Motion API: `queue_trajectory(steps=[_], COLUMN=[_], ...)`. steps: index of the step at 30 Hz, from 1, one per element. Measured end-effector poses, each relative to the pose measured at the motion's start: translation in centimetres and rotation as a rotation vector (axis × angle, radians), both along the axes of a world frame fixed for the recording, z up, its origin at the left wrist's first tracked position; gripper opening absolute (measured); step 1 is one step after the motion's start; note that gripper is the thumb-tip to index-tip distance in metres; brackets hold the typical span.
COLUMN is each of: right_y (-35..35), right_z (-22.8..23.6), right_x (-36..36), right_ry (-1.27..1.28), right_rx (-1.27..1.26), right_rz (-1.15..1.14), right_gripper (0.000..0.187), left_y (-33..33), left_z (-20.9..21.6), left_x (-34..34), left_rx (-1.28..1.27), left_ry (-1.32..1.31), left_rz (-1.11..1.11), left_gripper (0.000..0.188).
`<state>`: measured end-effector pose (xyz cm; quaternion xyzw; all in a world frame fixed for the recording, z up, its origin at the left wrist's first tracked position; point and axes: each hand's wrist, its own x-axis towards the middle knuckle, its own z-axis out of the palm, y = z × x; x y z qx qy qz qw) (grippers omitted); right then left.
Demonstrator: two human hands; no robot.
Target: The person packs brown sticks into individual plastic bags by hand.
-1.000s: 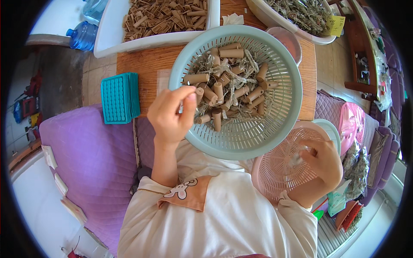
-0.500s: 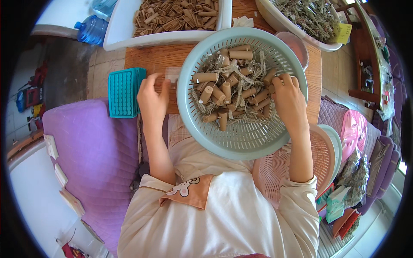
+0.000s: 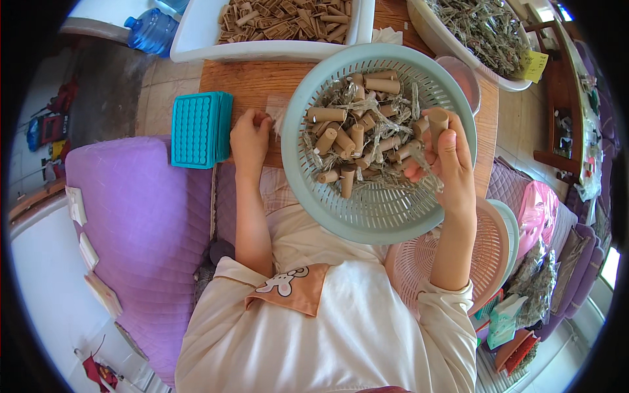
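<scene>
My right hand [image 3: 460, 160] is raised over the right side of a pale green slotted plastic basket [image 3: 296, 167]. It grips a brown cylinder [image 3: 438, 122], from which thin clear, wire-like strands trail below the fingers. More brown cylinders [image 3: 357, 139] tangled with such strands lie inside the basket. My left hand [image 3: 249, 143] rests at the wooden table [image 3: 242, 82], fingers curled closed; what they hold, if anything, cannot be made out. Just left of it stands a stack of teal trays [image 3: 193, 131] with rows of round bumps. A clear plastic piece [image 3: 276, 112] lies between that hand and the basket.
At the back, a white tub [image 3: 262, 52] holds many brown pieces. A cream basin [image 3: 426, 33] of strands, with a yellow note [image 3: 534, 65], stands at the far right. A pink basket [image 3: 481, 252] is beside my right arm, a purple quilted seat [image 3: 131, 216] at left.
My right hand has lifted a brown cylinder with its strands from the pile. The left hand's fingers have curled closed beside the teal trays. The whole view has shifted slightly.
</scene>
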<state>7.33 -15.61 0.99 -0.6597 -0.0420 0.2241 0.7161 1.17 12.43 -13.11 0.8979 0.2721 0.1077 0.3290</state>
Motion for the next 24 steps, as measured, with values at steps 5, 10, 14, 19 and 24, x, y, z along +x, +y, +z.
queue_trajectory(steps=[5, 10, 14, 19, 24], right_y=[0.4, 1.7, 3.6, 3.5, 3.0], right_z=[-0.8, -1.3, -2.0, -0.7, -0.3], right_x=[-0.2, -1.1, -2.3, -2.8, -3.1], right_ry=[0.061, 0.065, -0.072, -0.476, -0.756], right_rx=[0.093, 0.089, 0.142, -0.236, -0.258], right_rz=[0.008, 0.019, -0.003, 0.072, 0.158], right_gripper=[0.030, 0.029, 0.029, 0.038, 0.045], left_y=[-0.1, -4.5, -8.5, -11.0, -10.2], left_z=[2.0, 10.4, 11.4, 11.1, 10.4], left_x=[-0.4, -2.4, -2.2, -1.9, -1.9], left_rx=[-0.307, -0.962, -1.141, -1.369, -1.466], left_ry=[-0.247, -0.410, -0.148, -0.266, -0.103], left_rz=[0.004, -0.359, -0.645, -0.382, -0.529], left_gripper=[0.010, 0.031, 0.036, 0.041, 0.036])
